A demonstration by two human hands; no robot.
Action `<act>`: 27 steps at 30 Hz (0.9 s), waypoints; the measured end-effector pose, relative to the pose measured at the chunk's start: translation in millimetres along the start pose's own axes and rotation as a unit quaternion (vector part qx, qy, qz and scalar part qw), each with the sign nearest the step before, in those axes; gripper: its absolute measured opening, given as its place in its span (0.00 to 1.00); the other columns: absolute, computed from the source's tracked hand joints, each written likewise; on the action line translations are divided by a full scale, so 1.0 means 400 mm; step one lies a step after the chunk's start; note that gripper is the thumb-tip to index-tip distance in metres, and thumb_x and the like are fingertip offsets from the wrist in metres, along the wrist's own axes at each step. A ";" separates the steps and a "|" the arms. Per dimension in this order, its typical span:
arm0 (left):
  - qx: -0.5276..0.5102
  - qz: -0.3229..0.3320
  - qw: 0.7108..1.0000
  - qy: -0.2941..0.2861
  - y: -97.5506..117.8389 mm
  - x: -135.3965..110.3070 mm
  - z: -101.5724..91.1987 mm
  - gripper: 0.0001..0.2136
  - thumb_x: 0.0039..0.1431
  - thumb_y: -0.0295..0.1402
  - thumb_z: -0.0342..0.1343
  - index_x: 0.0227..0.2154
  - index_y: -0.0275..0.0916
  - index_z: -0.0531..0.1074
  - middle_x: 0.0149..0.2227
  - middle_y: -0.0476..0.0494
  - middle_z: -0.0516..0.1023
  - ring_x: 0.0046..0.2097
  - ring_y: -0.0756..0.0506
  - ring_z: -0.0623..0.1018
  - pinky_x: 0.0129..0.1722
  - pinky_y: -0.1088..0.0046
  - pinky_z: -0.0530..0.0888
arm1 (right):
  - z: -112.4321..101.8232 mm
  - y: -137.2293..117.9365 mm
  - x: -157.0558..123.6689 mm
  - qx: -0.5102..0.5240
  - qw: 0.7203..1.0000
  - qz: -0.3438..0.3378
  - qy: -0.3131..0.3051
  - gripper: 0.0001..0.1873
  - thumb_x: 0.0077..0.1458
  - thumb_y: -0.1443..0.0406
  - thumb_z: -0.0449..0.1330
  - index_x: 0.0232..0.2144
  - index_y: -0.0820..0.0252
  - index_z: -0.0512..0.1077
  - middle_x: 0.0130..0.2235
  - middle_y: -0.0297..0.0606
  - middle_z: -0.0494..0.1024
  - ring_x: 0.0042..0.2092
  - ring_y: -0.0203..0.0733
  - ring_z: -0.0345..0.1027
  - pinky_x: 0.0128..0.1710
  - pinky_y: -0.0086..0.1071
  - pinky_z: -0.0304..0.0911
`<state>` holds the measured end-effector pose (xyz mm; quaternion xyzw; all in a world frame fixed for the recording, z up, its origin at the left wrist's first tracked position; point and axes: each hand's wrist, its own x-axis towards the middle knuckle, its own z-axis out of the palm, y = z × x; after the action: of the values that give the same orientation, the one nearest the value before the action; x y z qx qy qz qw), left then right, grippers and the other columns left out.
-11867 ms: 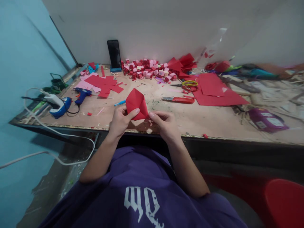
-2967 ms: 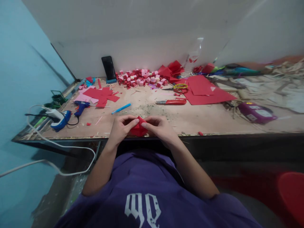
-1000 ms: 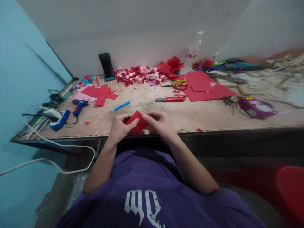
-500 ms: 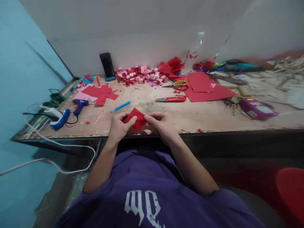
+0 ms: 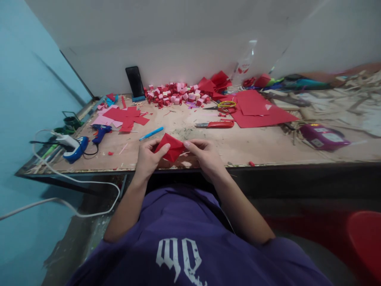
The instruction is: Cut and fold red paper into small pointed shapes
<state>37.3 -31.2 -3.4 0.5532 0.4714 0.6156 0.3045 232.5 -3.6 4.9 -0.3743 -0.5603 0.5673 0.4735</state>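
A folded piece of red paper (image 5: pixel 173 150) is held over the front edge of the wooden table (image 5: pixel 232 149). My left hand (image 5: pixel 149 157) grips its left side, thumb on top and fingers behind it. At the paper's right corner, my right hand (image 5: pixel 205 155) pinches with thumb and forefinger. Just beyond the paper lies a blue pen (image 5: pixel 151 134). Farther right are a red-handled utility knife (image 5: pixel 214 124) and yellow-handled scissors (image 5: pixel 226 105).
Small red and pink paper cubes (image 5: pixel 175 95) are heaped at the back, beside a propped phone (image 5: pixel 135 82). Red sheets (image 5: pixel 262 109) lie right of them. A blue glue gun (image 5: pixel 101 133) and power strip (image 5: pixel 76 150) sit left; a purple package (image 5: pixel 323 137) lies right.
The red paper has turned slightly in my fingers, its top corner shifting left. Both hands stay in nearly the same place and keep hold of it.
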 end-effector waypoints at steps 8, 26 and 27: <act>0.004 -0.001 1.000 -0.011 0.002 -0.001 0.000 0.13 0.55 0.44 0.69 0.31 0.37 0.83 0.31 0.44 0.85 0.32 0.46 0.81 0.36 0.70 0.80 | 0.003 0.000 -0.002 -0.031 0.997 -0.052 0.038 0.16 0.54 0.52 0.73 0.28 0.59 0.85 0.29 0.39 0.85 0.29 0.38 0.76 0.31 0.29 0.68; -0.032 0.005 0.999 -0.028 0.006 0.000 0.002 0.12 0.57 0.43 0.68 0.31 0.38 0.81 0.32 0.46 0.83 0.33 0.47 0.80 0.36 0.71 0.78 | 0.008 0.000 -0.010 0.061 0.998 0.028 0.003 0.12 0.46 0.57 0.78 0.31 0.56 0.86 0.30 0.37 0.85 0.28 0.37 0.77 0.28 0.27 0.70; -0.033 0.007 0.999 -0.037 0.004 0.000 0.001 0.12 0.58 0.43 0.68 0.32 0.38 0.81 0.32 0.46 0.83 0.34 0.47 0.80 0.37 0.72 0.78 | 0.007 0.001 -0.009 0.060 0.998 0.025 0.009 0.12 0.46 0.57 0.78 0.30 0.56 0.86 0.29 0.36 0.85 0.28 0.36 0.76 0.27 0.27 0.69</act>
<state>37.9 -31.8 -1.9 0.5683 0.4353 0.6125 0.3354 230.6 -7.9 4.4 -0.3642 -0.5118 0.6078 0.4859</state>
